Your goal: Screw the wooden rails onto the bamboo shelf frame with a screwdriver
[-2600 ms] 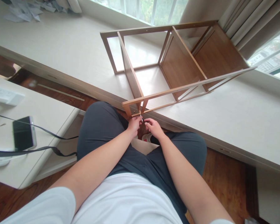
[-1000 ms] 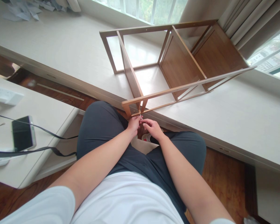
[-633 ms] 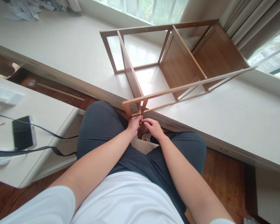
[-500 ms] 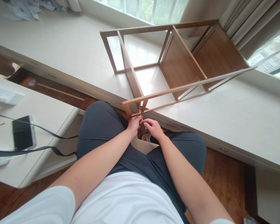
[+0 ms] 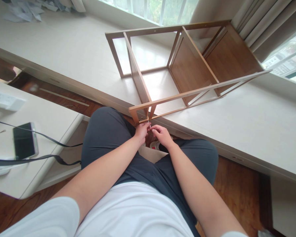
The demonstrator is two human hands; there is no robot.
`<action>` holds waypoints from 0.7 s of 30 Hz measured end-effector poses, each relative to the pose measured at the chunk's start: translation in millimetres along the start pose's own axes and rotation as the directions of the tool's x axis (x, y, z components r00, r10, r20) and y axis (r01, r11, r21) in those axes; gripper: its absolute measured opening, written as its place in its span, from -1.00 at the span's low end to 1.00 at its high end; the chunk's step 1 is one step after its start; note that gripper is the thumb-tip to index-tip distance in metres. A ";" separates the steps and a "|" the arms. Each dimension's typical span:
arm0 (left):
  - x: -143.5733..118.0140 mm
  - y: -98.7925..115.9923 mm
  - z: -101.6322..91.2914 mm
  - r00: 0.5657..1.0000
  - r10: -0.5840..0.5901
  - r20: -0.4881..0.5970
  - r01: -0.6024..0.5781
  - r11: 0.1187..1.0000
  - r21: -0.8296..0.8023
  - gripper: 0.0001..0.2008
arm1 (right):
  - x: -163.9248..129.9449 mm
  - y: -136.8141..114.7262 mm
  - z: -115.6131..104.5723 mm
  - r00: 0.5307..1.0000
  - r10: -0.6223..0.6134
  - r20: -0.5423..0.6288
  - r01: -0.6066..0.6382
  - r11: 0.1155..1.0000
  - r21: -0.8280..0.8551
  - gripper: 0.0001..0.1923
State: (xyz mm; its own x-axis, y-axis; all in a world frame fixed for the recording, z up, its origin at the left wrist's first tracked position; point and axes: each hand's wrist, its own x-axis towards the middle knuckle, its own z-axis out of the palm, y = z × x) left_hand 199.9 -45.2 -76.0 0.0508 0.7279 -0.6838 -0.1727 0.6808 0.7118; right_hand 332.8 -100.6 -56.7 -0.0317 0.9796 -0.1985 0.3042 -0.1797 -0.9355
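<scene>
A wooden shelf frame (image 5: pixel 174 98) lies on its side across the pale ledge, its near corner jutting out over the edge toward me. Just beneath that corner, a thin metal rod-like tool (image 5: pixel 149 124) runs between the wood and my fingers. My right hand (image 5: pixel 162 135) pinches the lower end of this tool with thumb and fingertips. Close beside it, my left hand (image 5: pixel 142 132) is closed at the underside of the corner, touching or nearly touching the tool; what its fingers grip is hidden.
The pale ledge (image 5: pixel 84 49) runs under the windows, with crumpled white paper (image 5: pixel 24 11) at its far left. On a white table (image 5: pixel 49 131) at left lie a phone (image 5: pixel 25 141), a power strip (image 5: pixel 6 98) and black straps (image 5: pixel 43 158). Curtains (image 5: pixel 268 24) hang behind the frame.
</scene>
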 end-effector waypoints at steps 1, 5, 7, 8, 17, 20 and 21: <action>-0.1 0.1 0.1 1.000 -0.001 -0.001 0.001 1.000 0.001 -0.84 | 0.0 -0.1 0.0 1.000 0.002 0.000 -0.002 1.000 -0.005 -0.75; -1.2 1.2 0.1 1.000 0.001 -0.016 -0.001 1.000 0.014 -0.84 | -1.3 -3.2 -0.4 1.000 -0.006 0.007 0.006 1.000 0.015 -0.77; -1.6 1.7 0.2 1.000 0.007 -0.021 -0.007 1.000 0.022 -0.85 | -2.2 -4.8 -0.7 1.000 -0.015 0.015 0.014 0.999 0.032 -0.77; -1.8 1.8 0.3 1.000 0.009 -0.022 -0.009 1.000 0.023 -0.85 | -2.5 -5.2 -0.8 1.000 -0.017 0.017 0.017 0.999 0.034 -0.77; -0.6 1.4 1.2 1.000 0.009 -0.027 -0.008 1.000 0.025 -0.86 | 0.1 0.8 0.0 1.000 0.014 0.007 -0.014 1.000 0.006 -0.78; -0.8 1.6 0.8 0.999 0.012 -0.038 -0.010 0.999 0.036 -0.85 | -0.6 -1.1 -0.5 1.000 -0.010 0.014 0.010 0.999 0.034 -0.77; -1.1 1.7 0.7 0.999 0.011 -0.040 -0.010 0.999 0.038 -0.84 | -0.9 -1.9 -0.7 1.000 -0.019 0.016 0.018 0.999 0.042 -0.77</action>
State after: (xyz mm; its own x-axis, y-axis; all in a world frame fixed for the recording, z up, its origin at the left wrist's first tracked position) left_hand 200.3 -44.7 -74.0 0.0094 0.7316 -0.6817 -0.1356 0.6763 0.7240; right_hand 333.0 -101.1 -54.5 -0.0530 0.9813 -0.1853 0.2634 -0.1652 -0.9504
